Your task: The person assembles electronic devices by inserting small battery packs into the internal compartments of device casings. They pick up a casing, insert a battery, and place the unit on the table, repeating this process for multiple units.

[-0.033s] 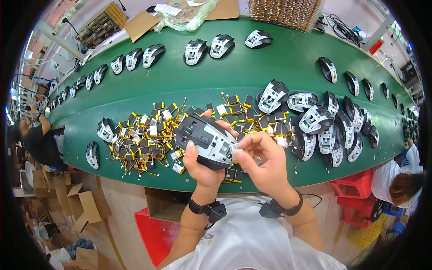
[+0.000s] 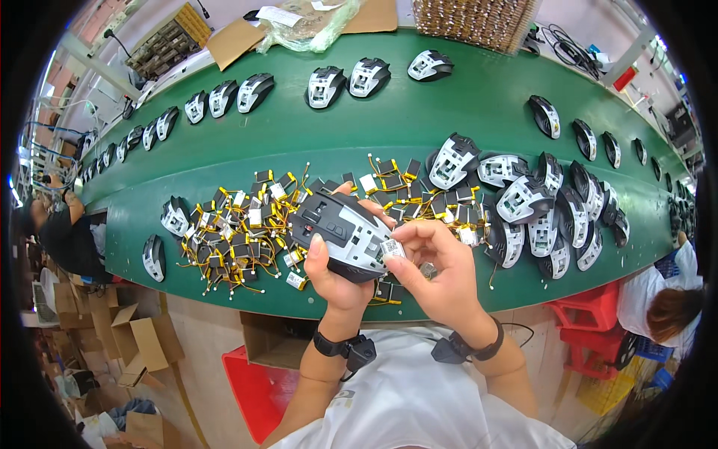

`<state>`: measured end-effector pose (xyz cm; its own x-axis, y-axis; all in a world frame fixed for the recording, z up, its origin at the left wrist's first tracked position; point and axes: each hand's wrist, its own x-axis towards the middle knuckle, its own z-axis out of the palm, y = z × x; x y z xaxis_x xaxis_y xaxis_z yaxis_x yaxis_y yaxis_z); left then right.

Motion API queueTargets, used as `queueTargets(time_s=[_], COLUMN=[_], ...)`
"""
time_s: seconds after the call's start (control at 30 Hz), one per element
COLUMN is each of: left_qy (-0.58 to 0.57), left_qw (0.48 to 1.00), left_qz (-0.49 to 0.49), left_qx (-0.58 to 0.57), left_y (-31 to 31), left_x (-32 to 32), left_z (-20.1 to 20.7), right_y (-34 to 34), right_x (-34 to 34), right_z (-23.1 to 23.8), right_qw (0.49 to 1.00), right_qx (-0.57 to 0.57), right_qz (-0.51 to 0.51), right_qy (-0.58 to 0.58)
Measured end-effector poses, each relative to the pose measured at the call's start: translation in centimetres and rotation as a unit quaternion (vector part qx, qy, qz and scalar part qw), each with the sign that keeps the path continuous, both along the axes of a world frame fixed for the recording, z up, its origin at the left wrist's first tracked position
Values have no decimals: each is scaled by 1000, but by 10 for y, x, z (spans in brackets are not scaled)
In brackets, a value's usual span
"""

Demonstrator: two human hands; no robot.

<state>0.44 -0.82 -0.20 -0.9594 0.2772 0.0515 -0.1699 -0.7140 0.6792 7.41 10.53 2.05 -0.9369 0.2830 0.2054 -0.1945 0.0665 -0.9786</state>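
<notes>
A black and white computer mouse body (image 2: pixel 345 233) rests in my left hand (image 2: pixel 340 288), whose fingers and thumb close around its sides. Its pale upper shell has several cut-outs. Between the thumb and forefinger of my right hand (image 2: pixel 441 273) is a small white printed square (image 2: pixel 393 248), at the mouse's right end; I cannot tell whether it touches the shell. The other right fingers curl in. Behind and left of the mouse lies a heap of small batteries (image 2: pixel 243 232) with yellow tape and thin wires. More batteries (image 2: pixel 400 183) lie beyond my right hand.
A pile of similar mouse bodies (image 2: pixel 542 232) sits right of my hands. Two more (image 2: pixel 154 258) lie at the left. Others stand in a spaced row along the green bench (image 2: pixel 419 112). A red bin (image 2: pixel 250 396) and cardboard boxes (image 2: pixel 153 337) are below; a person (image 2: pixel 658 299) is at right.
The small white square in my right fingers has tilted, showing more of its printed face. My left hand and the mouse body have stayed in place.
</notes>
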Motion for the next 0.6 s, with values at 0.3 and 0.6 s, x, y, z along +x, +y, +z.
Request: queueTargets(time_s=[0.3, 0.6], left_qy=[52, 166], left_qw=[999, 985], left_qz=[-2, 23], left_qx=[-16, -40], left_y=[2, 7], left_x=[-3, 1], left_z=[-3, -9], right_y=[2, 2], right_x=[7, 5], right_z=[1, -9], right_qw=[1000, 901], right_qx=[12, -420], right_qz=[-22, 29], right_qy=[16, -101])
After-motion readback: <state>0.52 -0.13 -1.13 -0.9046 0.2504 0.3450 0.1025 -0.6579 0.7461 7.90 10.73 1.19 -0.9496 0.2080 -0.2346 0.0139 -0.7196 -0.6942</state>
